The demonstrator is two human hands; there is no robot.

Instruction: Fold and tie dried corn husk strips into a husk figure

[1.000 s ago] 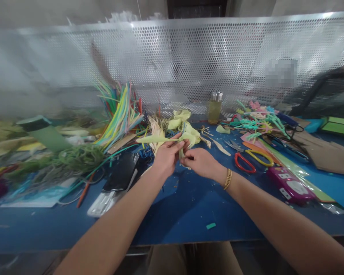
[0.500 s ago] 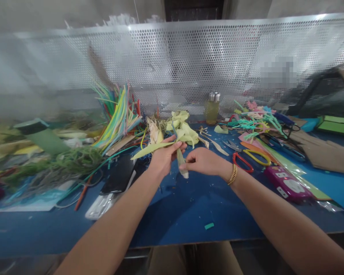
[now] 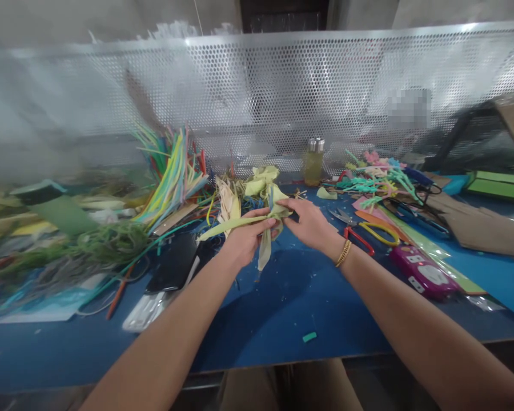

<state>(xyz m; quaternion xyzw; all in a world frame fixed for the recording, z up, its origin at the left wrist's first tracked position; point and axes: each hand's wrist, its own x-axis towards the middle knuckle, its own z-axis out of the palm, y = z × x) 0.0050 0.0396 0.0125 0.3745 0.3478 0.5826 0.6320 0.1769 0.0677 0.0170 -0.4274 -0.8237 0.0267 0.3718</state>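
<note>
Above the middle of the table, my left hand [image 3: 249, 237] is closed round the base of a pale green flower [image 3: 274, 197] of husk-like strips. One long strip [image 3: 223, 227] sticks out leftward past my thumb, and another strip [image 3: 264, 251] hangs below the fingers. From the right, my right hand [image 3: 310, 224] pinches the same flower just under its petals, its fingertips partly hidden among them. Behind and left of the flower lie dry, cream-coloured husks [image 3: 228, 200].
Scissors [image 3: 360, 227] with red and yellow handles and a purple device [image 3: 424, 273] lie on the right. Colourful pipe cleaners [image 3: 169, 182] stand at the back left, near a dark phone [image 3: 173, 262]. A capped bottle [image 3: 314, 162] stands before a perforated metal screen [image 3: 278, 85].
My right hand has moved up from the hanging strip to the flower's base beside my left hand. The hanging strip is let go. The flower has tilted slightly.
</note>
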